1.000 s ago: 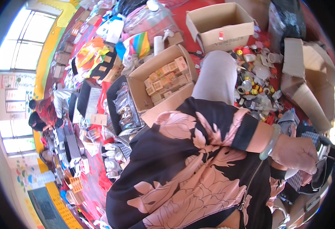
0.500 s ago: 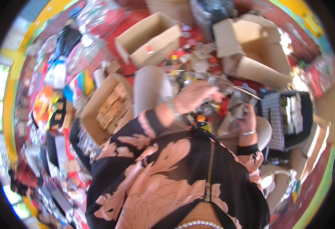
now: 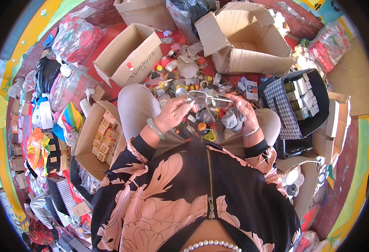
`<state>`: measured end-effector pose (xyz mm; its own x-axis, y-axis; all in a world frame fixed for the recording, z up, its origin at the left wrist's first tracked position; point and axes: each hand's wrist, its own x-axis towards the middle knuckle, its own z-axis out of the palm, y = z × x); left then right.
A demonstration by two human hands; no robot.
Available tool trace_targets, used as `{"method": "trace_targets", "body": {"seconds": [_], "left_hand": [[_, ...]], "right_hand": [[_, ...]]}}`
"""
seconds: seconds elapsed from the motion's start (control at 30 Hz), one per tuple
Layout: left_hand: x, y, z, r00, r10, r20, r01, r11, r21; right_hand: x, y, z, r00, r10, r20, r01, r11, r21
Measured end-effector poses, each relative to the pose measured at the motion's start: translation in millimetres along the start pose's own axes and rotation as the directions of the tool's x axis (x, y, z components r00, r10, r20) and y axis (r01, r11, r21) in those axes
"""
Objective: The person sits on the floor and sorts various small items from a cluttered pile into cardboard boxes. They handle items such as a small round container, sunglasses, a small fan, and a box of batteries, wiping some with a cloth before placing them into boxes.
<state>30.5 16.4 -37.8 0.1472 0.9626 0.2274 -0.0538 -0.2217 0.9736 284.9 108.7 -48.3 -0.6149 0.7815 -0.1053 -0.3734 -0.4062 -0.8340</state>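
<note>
A pair of thin-rimmed eyeglasses [image 3: 209,99] is held up between both hands above my lap. My left hand [image 3: 174,112], with a pale green bangle on its wrist, pinches the left lens end. My right hand [image 3: 244,110], wearing a thin bracelet, grips the right end and also holds a bunched grey cloth [image 3: 230,119]. Below the glasses lies a heap of small bottles, caps and jars [image 3: 180,82] on the red floor between my knees.
Open cardboard boxes stand ahead: one at the left [image 3: 130,54], a large one at the right [image 3: 251,46]. A box of small cartons [image 3: 102,134] sits by my left knee. A black checked case of small boxes [image 3: 298,101] is on my right. Bagged goods line the left.
The view swung from the left side round to the front. My hands came together at my lap and now hold the eyeglasses up between them.
</note>
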Motion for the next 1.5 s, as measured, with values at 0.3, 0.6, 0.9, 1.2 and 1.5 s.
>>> {"method": "trace_targets", "body": {"seconds": [0.3,0.6,0.9,1.2,1.5], "left_hand": [[3,-8,-7,0.952,-0.268,0.151,0.225,0.941,0.251],[4,-3,-5,0.939,-0.340,0.048,0.342,0.912,-0.226],[6,-13,1,0.905,-0.420,-0.073,0.375,0.865,-0.332],[1,-16,2,0.833,-0.488,-0.260,0.345,0.827,-0.445],[-51,51,-57,0.730,-0.118,-0.673,-0.114,0.950,-0.290]], "right_hand": [[1,9,-8,0.978,0.134,-0.162,-0.143,0.988,-0.048],[6,14,-11,0.978,0.077,-0.195,-0.105,0.985,-0.138],[6,13,-3,0.984,0.097,-0.147,-0.132,0.958,-0.253],[0,13,11,0.983,0.184,-0.023,-0.184,0.951,-0.247],[-3,16,11,0.995,0.080,-0.066,-0.091,0.980,-0.178]]}}
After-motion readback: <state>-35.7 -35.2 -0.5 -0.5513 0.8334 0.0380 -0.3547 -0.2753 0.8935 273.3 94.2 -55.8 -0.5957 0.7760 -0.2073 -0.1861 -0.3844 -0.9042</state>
